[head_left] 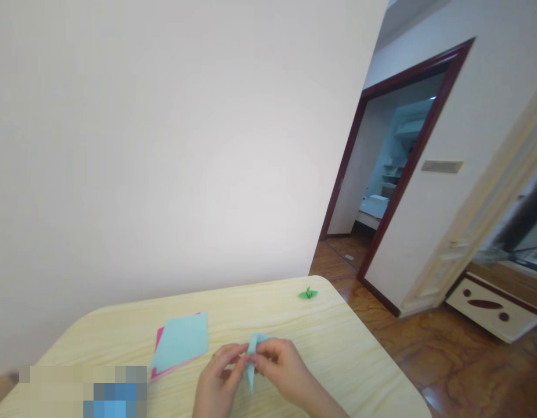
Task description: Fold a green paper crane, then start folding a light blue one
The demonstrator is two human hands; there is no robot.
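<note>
A folded piece of light blue paper is pinched between both hands above the light wooden table, one narrow point of it hanging down toward me. My left hand grips it from the left with thumb and fingers closed. From the right, my right hand holds it the same way, the two sets of fingertips nearly touching. Left of my hands lies a light blue sheet on top of a pink sheet. A small green folded paper figure sits near the table's far right corner.
The pale wood table has rounded corners and stands against a white wall. Beyond its right edge are a brown floor, a dark red door frame and a low white cabinet. Pixelated blocks cover the lower left corner.
</note>
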